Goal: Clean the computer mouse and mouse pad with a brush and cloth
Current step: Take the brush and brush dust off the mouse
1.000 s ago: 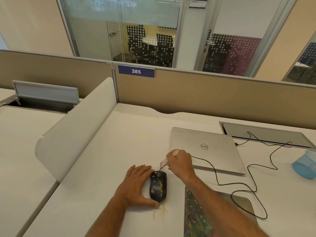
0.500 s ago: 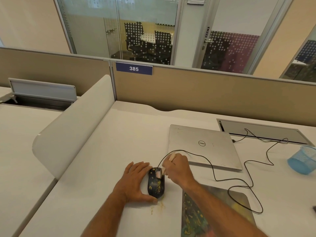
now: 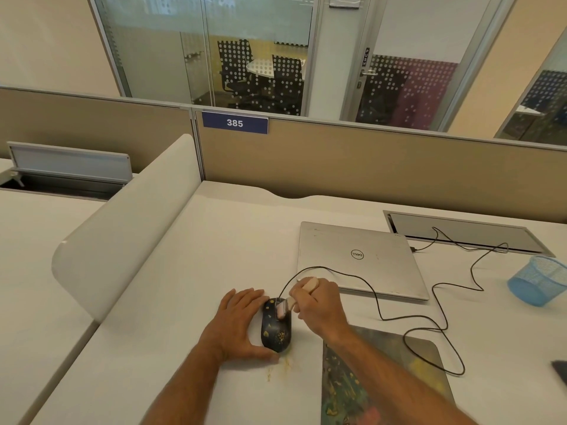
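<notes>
A black computer mouse [image 3: 275, 332] speckled with yellow crumbs lies on the white desk. My left hand [image 3: 239, 325] rests against its left side, fingers straight along it and thumb curled round its near end. My right hand [image 3: 319, 305] grips a small brush [image 3: 283, 308] with a pale wooden handle; the bristles touch the front top of the mouse. The mouse pad [image 3: 383, 378], dark and patterned with yellow bits on it, lies to the right, partly under my right forearm. No cloth is in view.
A closed silver laptop [image 3: 359, 259] sits behind my right hand. The mouse cable [image 3: 435, 320] loops across the desk toward a cable tray [image 3: 460, 231]. A blue mesh cup [image 3: 540, 280] stands at the right. Crumbs [image 3: 282, 368] lie below the mouse. A white divider [image 3: 122, 228] bounds the left.
The brush has moved from the mouse's front tip down onto its top. The cable now arches up over the laptop's edge. My left hand has stayed on the mouse.
</notes>
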{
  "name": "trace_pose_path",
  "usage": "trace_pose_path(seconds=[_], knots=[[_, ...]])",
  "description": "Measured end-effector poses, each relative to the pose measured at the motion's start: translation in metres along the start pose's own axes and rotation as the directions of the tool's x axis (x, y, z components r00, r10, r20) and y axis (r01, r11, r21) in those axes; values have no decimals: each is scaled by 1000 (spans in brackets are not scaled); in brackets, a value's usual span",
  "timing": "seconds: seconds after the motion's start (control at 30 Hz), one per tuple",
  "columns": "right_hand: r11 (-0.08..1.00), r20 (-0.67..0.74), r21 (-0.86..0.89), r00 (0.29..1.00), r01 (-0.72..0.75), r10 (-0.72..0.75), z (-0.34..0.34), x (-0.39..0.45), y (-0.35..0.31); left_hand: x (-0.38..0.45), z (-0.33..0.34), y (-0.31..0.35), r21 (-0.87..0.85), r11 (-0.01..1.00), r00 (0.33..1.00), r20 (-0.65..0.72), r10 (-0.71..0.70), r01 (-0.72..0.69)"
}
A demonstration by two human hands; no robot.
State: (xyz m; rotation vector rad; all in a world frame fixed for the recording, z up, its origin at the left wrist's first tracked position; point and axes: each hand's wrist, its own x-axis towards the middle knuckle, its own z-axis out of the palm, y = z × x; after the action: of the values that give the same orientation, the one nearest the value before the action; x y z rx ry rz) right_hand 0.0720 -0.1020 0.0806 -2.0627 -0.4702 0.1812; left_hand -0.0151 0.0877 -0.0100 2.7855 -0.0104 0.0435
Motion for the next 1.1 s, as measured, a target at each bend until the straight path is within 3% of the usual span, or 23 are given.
trace_pose_path(seconds=[0.1, 0.27, 0.4, 0.53, 0.6, 0.73, 0.83, 0.93, 1.03, 1.1], knots=[[1000, 70, -5, 997, 16, -15, -1, -5, 3, 0, 1, 0, 4, 1000, 1000, 13, -9, 9], [998, -10, 64, 1000, 25, -25, -4, -9, 8, 1, 0, 0, 6, 1000, 1000, 28, -15, 14], [999, 83, 25, 996, 38, -40, -7, -14, 15, 1, 0, 0, 3, 1000, 1000, 20, -11, 11], [994, -13, 108, 1000, 2, 0, -12, -19, 20, 2, 2, -1, 1, 1000, 1000, 11, 2, -2], [992, 8, 125, 1000, -8, 8, -14, -23, 20, 2, 2, -2, 1, 1000, 1000, -1, 9, -9], [992, 191, 108, 978, 68, -88, -17, -33, 23, 3, 4, -3, 4, 1000, 1000, -23, 15, -14], [977, 106, 124, 976, 175, -189, -24, -34, 24, 2, 4, -3, 3, 1000, 1000, -19, 15, -14], [895, 121, -69, 894, 442, -432, -31, -35, 22, 1, 3, -3, 4, 1000, 1000, -20, 21, -20], [689, 376, -234, 718, 685, -586, -30, -42, 25, 1, 2, -1, 12, 1000, 1000, -17, 20, -20], [641, 474, -215, 653, 737, -591, -30, -48, 26, 1, 2, -1, 11, 1000, 999, -25, 21, -21]])
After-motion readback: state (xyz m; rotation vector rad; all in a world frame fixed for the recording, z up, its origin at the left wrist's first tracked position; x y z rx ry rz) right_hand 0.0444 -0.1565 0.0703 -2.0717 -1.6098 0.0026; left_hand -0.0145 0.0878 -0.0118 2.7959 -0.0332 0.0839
